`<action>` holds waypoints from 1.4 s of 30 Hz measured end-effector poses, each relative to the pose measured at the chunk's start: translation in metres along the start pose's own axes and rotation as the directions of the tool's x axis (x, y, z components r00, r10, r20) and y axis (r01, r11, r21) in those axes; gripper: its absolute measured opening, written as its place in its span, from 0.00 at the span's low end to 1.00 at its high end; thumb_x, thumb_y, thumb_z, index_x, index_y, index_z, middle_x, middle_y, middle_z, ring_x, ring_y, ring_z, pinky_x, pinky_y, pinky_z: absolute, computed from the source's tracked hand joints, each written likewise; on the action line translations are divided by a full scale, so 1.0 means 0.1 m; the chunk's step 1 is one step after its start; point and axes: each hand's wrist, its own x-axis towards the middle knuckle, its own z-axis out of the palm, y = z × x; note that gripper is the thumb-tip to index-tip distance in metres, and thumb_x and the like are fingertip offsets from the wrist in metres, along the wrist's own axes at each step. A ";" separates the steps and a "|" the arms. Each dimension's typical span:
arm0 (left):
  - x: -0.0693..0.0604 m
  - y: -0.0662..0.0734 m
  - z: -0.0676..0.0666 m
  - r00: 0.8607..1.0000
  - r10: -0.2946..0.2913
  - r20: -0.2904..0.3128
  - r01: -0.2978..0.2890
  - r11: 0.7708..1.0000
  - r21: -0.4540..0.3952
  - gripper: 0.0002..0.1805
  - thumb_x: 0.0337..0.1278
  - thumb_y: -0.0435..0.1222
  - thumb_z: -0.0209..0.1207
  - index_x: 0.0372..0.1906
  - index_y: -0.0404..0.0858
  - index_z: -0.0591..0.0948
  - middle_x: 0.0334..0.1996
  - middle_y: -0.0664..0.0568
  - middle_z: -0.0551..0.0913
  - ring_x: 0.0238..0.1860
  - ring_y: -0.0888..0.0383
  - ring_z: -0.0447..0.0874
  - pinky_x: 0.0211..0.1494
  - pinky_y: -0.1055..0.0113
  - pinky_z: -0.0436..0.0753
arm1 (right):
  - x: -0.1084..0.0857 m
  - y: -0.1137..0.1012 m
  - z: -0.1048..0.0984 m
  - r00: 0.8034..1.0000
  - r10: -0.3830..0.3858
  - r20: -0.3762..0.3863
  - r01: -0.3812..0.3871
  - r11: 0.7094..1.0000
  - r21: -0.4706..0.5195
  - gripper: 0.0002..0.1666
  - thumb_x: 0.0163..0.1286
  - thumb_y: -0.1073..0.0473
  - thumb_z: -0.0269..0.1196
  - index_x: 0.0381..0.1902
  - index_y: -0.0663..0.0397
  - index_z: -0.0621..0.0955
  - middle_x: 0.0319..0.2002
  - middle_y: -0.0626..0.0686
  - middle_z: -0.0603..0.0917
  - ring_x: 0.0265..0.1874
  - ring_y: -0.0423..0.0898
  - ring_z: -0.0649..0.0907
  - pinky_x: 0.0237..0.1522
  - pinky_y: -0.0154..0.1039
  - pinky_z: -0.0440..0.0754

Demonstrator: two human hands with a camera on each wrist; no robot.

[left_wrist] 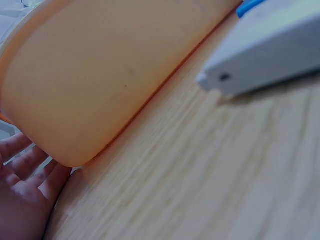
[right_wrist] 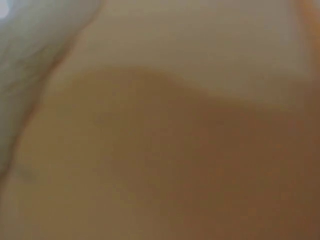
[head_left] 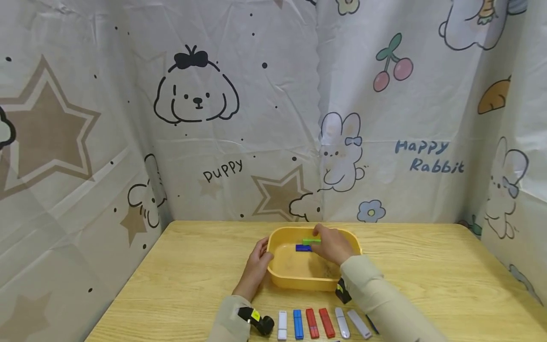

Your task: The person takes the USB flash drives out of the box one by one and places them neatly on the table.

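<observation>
On the wooden table stands a yellow plastic basin (head_left: 295,283). My left hand (head_left: 255,263) rests against its left outer wall; in the left wrist view, the fingers (left_wrist: 30,160) lie extended by the basin's corner. Over the basin's right side reaches my right hand (head_left: 334,244), its thumb and fingertips at a small green bar (head_left: 309,242), which they seem to pinch. A small blue bar (head_left: 302,248) lies right beside the green one, partly covered by the thumb. The right wrist view is a brown blur, with no fingers to make out.
In front of the basin several small flat pieces lie in a row: white (head_left: 282,325), blue (head_left: 298,324), red (head_left: 312,323) and more whites (head_left: 359,324). A dark piece is partly hidden by the right sleeve (head_left: 384,299). Printed cloth (head_left: 273,118) surrounds the table.
</observation>
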 end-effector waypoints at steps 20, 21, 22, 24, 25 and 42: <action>0.15 -0.33 0.00 0.999 -0.010 -0.039 0.010 1.000 -0.007 0.30 0.61 0.30 0.48 0.70 0.37 0.65 0.64 0.39 0.70 0.64 0.45 0.69 0.64 0.52 0.71 | 0.07 0.13 0.26 0.992 -0.109 -0.070 0.094 0.979 -0.183 0.17 0.54 0.61 0.71 0.42 0.52 0.79 0.31 0.52 0.83 0.26 0.48 0.79 0.30 0.46 0.79; 0.15 -0.34 0.01 0.999 -0.011 -0.039 0.010 1.000 -0.005 0.30 0.61 0.30 0.48 0.70 0.37 0.65 0.64 0.39 0.70 0.64 0.45 0.69 0.64 0.52 0.71 | 0.07 0.13 0.26 0.992 -0.107 -0.068 0.093 0.978 -0.185 0.16 0.55 0.62 0.71 0.41 0.52 0.79 0.30 0.52 0.82 0.25 0.48 0.78 0.29 0.46 0.79; 0.15 -0.34 0.01 0.999 -0.008 -0.038 0.008 1.000 -0.006 0.30 0.61 0.30 0.48 0.70 0.37 0.65 0.64 0.39 0.71 0.63 0.44 0.70 0.64 0.52 0.71 | 0.07 0.13 0.26 0.992 -0.110 -0.069 0.095 0.977 -0.189 0.15 0.55 0.63 0.70 0.40 0.52 0.78 0.29 0.52 0.82 0.25 0.48 0.78 0.29 0.46 0.78; 0.15 -0.34 0.02 0.999 -0.009 -0.040 0.009 1.000 -0.004 0.30 0.60 0.30 0.48 0.70 0.37 0.65 0.64 0.39 0.70 0.63 0.45 0.70 0.65 0.52 0.71 | 0.07 0.14 0.28 0.991 -0.112 -0.068 0.097 0.977 -0.192 0.13 0.55 0.65 0.68 0.38 0.53 0.77 0.27 0.52 0.80 0.24 0.47 0.77 0.27 0.46 0.77; 0.15 -0.34 0.02 0.999 -0.014 -0.041 0.013 1.000 -0.006 0.30 0.60 0.30 0.48 0.70 0.37 0.65 0.64 0.39 0.70 0.64 0.45 0.69 0.65 0.52 0.70 | 0.07 0.14 0.28 0.991 -0.112 -0.068 0.097 0.977 -0.190 0.12 0.55 0.66 0.67 0.37 0.53 0.77 0.26 0.52 0.80 0.23 0.47 0.76 0.27 0.46 0.77; -0.02 0.01 0.01 0.999 -0.052 0.004 0.052 0.999 0.006 0.30 0.62 0.29 0.46 0.70 0.32 0.62 0.66 0.36 0.67 0.65 0.42 0.68 0.65 0.51 0.70 | 0.06 0.15 0.28 0.994 -0.085 -0.069 0.072 0.982 -0.176 0.11 0.57 0.65 0.66 0.31 0.55 0.72 0.23 0.53 0.77 0.22 0.48 0.76 0.26 0.46 0.76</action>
